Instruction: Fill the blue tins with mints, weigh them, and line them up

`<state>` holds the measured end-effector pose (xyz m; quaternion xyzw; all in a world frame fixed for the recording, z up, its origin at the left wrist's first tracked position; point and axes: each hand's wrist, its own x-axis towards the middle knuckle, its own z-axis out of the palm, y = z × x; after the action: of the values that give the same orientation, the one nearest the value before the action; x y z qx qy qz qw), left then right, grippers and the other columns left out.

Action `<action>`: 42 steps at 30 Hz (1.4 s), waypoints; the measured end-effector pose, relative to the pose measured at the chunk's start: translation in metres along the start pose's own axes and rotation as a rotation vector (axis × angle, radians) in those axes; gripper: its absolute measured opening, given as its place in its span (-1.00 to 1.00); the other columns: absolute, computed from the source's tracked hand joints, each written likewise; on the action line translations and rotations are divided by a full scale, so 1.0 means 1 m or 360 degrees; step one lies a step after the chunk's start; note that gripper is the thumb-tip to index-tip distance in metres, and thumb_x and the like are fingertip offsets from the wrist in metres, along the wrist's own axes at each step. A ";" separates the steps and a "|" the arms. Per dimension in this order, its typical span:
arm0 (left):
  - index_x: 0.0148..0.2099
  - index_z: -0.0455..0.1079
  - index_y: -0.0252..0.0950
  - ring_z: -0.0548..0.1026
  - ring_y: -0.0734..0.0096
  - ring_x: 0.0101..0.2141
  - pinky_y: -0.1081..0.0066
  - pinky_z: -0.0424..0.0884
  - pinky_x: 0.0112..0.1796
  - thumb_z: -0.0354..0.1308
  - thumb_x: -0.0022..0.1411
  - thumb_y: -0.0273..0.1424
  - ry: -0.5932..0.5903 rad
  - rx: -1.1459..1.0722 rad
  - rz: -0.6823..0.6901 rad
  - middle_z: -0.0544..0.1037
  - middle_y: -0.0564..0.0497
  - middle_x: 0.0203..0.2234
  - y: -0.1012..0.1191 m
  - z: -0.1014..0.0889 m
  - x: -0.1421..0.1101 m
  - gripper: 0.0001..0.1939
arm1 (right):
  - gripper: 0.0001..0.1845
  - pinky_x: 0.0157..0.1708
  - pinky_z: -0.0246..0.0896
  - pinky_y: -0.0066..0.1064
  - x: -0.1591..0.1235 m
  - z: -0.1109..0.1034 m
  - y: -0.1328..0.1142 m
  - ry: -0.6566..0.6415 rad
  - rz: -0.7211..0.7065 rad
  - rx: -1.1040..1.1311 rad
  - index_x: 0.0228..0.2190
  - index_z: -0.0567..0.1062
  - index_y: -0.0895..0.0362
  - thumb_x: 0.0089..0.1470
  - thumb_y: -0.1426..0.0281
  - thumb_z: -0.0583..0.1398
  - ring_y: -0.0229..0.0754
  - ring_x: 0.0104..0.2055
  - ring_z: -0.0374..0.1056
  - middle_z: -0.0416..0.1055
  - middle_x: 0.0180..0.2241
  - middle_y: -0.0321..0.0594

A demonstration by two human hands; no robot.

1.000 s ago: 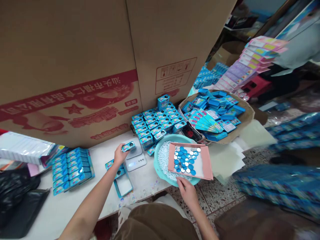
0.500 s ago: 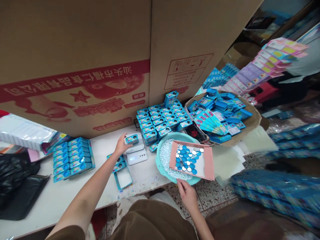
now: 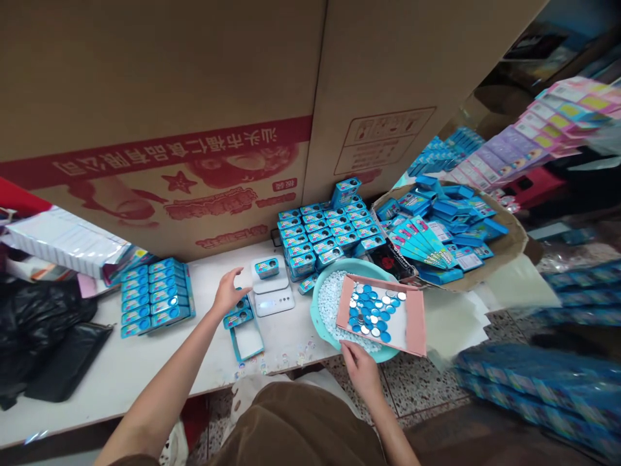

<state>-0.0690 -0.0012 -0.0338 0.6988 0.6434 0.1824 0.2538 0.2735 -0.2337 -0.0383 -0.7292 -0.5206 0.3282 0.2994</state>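
A small blue box (image 3: pixel 266 267) rests on the pan of a white digital scale (image 3: pixel 274 302). Just left of it, my left hand (image 3: pixel 231 292) hangs with thumb and fingers apart and nothing between them. Beneath that hand are a few blue boxes (image 3: pixel 239 318) in a blue tray with a white bottom (image 3: pixel 248 340). My right hand (image 3: pixel 361 367) is at the front rim of a turquoise basin (image 3: pixel 317 320) of small pale beads (image 3: pixel 331 299). Its fingers are closed together, their tips at the beads; what they hold is hidden. A pink cardboard tray (image 3: pixel 414 320) of blue and silver discs (image 3: pixel 371 310) lies across the basin.
Rows of blue boxes (image 3: pixel 327 236) stand behind the basin. To the right, a carton (image 3: pixel 509 243) holds loose blue boxes and leaflets. More blue boxes (image 3: pixel 158 294) and black bags (image 3: pixel 48 323) are at left. A big cardboard carton (image 3: pixel 160 77) walls off the back.
My left hand has let go of the blue box on the scale and drawn back left. My right hand has shifted slightly at the basin's rim. The whole view has shifted a little.
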 end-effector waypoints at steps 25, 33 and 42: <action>0.00 0.28 -0.31 0.34 0.04 0.01 0.17 0.26 0.01 0.22 -0.07 -0.40 -0.0205 0.0195 0.0118 0.42 -0.18 -0.06 0.035 0.041 0.057 -0.48 | -0.59 -0.14 0.33 -0.28 -0.007 -0.011 0.008 0.0085 0.0064 -0.0025 -0.26 0.54 0.14 0.15 0.18 -0.01 -0.06 -0.18 0.44 0.53 -0.22 -0.05; -0.08 0.33 -0.21 0.41 0.29 -0.17 0.34 0.35 -0.14 0.12 0.01 -0.46 -0.0055 -0.0033 0.0618 0.42 -0.01 -0.24 0.095 -0.003 0.004 -0.65 | -0.62 -0.15 0.33 -0.32 -0.008 -0.014 0.008 0.0172 0.0094 -0.0017 -0.26 0.54 0.12 0.16 0.22 -0.01 -0.09 -0.19 0.45 0.53 -0.24 -0.08; -0.04 0.38 -0.19 0.41 0.34 -0.27 0.35 0.37 -0.24 0.17 0.03 -0.42 -0.0087 -0.0198 0.0759 0.41 0.01 -0.32 0.163 0.019 -0.047 -0.62 | -0.64 -0.14 0.30 -0.32 0.004 -0.012 -0.002 0.0143 0.0033 0.0028 -0.24 0.54 0.12 0.18 0.29 -0.02 -0.11 -0.19 0.43 0.53 -0.25 -0.10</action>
<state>0.0687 -0.0567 0.0506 0.8186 0.4408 0.2575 0.2634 0.2829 -0.2303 -0.0302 -0.7459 -0.4961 0.3028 0.3253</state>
